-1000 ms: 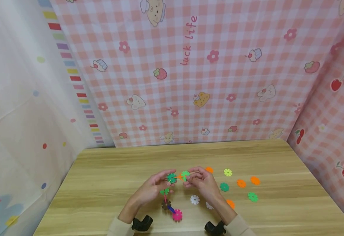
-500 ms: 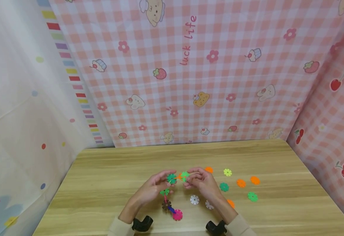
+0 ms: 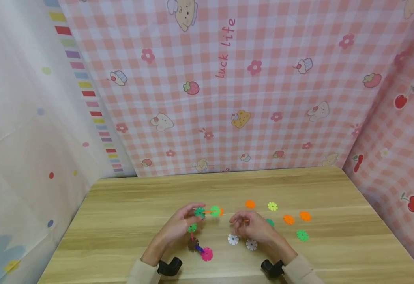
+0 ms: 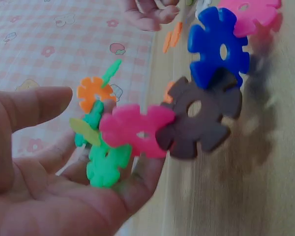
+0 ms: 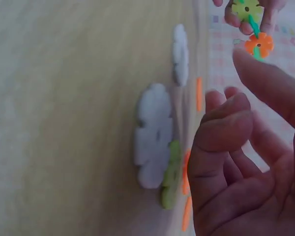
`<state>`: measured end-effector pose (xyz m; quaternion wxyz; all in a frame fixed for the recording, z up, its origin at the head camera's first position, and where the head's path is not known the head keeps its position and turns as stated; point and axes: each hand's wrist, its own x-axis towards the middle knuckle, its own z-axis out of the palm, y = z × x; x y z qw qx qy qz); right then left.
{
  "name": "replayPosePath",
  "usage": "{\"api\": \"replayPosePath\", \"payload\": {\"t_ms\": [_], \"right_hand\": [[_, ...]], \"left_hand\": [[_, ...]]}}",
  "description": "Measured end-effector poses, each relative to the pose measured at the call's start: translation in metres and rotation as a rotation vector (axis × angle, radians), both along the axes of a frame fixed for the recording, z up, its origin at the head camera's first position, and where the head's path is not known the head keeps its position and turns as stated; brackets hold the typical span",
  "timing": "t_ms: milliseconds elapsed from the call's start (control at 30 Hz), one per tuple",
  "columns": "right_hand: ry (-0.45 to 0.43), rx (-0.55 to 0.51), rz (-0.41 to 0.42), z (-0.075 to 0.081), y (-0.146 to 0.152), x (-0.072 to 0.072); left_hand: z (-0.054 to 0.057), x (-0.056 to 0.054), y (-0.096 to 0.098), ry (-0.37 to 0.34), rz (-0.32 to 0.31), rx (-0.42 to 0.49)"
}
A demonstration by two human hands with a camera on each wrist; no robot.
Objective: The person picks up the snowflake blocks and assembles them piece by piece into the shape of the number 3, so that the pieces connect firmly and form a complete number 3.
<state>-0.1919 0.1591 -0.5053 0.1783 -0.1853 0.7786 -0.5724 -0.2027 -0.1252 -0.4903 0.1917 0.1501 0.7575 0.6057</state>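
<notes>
A chain of slotted plastic snowflake discs (image 3: 215, 211) hangs from my left hand (image 3: 173, 228), whose fingers curl round its green and teal part. In the left wrist view, the brown disc (image 4: 194, 115), blue disc (image 4: 199, 49) and a pink disc (image 4: 137, 125) stand clear of the palm, interlocked at their slots. An orange disc (image 5: 259, 45) tops the far end, beyond the fingertips. Apart from the chain, my right hand (image 3: 253, 227) hovers above the table with fingers loosely bent; the right wrist view shows nothing held. A small orange patch beside its fingers is unclear.
Loose discs lie on the wooden table (image 3: 139, 197): two white discs (image 3: 233, 239) below my right hand, several orange discs (image 3: 288, 219), a yellow disc (image 3: 272, 206) and a green disc (image 3: 302, 235) to the right. A pink checked cloth (image 3: 207, 98) rises behind.
My right hand has let go of the chain's light green end and moved right and down. My left hand has shifted slightly left with the chain, showing an orange disc at its end.
</notes>
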Motion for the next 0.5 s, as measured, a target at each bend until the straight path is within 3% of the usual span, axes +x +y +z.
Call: {"api": "replayPosePath", "payload": {"t_ms": [233,500], "right_hand": [[0.05,0.145,0.062,-0.0025,-0.0014,-0.0006],[0.065,0.185,0.084,-0.0032,-0.0021,-0.0024]], "left_hand": [[0.0016,0.0003,0.0018,-0.005,0.076,-0.032],[0.0032,0.0001,0.0018,0.021,0.164,-0.062]]}}
